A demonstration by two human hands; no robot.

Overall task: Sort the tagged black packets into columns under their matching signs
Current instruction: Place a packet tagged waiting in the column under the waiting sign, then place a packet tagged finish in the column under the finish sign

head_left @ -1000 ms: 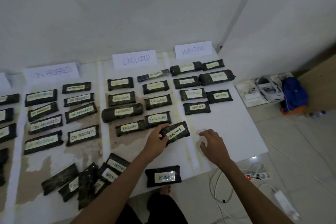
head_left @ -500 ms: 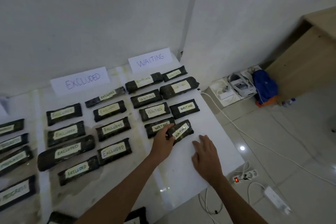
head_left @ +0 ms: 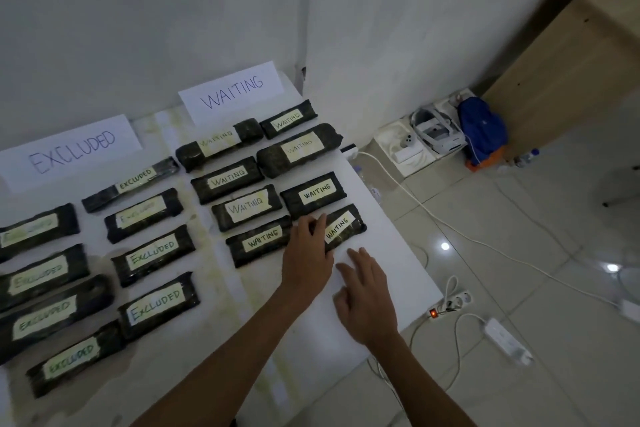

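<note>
Centre frame, my left hand (head_left: 306, 250) pinched the left end of a tilted WAITING packet (head_left: 343, 226) at the foot of the column under the WAITING sign (head_left: 232, 94), while my right hand (head_left: 367, 291) lay flat and open on the white table (head_left: 381, 243) below; released crooked, the packet might shove its left neighbour (head_left: 261, 242) askew.

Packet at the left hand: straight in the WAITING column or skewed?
Skewed. The packet lies at a steeper angle than its neighbour behind it; the left hand holds its end.
</note>
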